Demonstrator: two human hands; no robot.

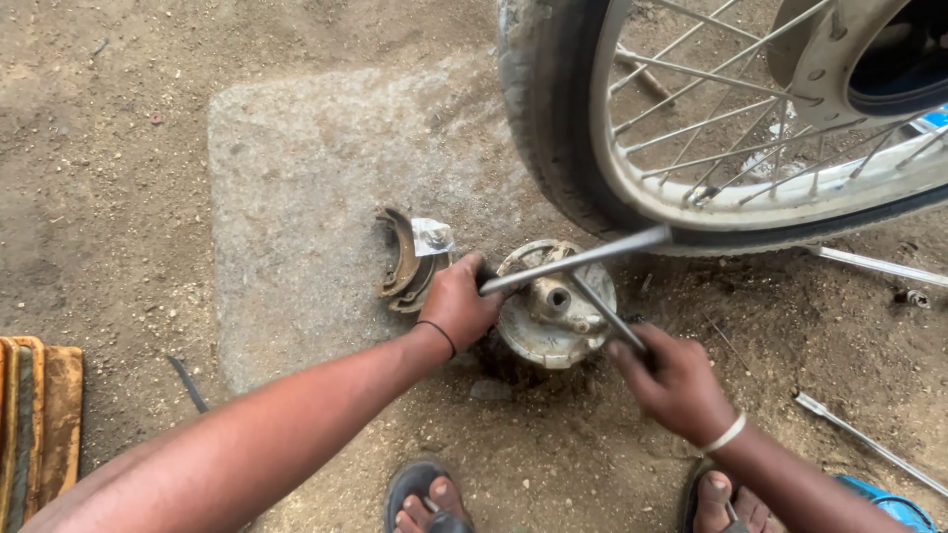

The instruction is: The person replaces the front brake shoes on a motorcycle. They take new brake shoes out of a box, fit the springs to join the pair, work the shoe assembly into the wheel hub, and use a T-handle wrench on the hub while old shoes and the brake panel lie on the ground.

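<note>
On bare dirt beside a flat grey stone slab, the round metal brake drum plate lies between the hands, left hand gripping a long steel bar running far-right, right hand closed around a thinner rod.

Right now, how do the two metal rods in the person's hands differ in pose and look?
The left hand grips a long rod that runs nearly level across the round brake plate, towards the tyre. The right hand holds a short rod, thinner and darker, slanting steeply down from the plate's hub to the fist. The long rod looks pale and bright; the short rod dull. Both are straight metal and cross over the plate.
</note>
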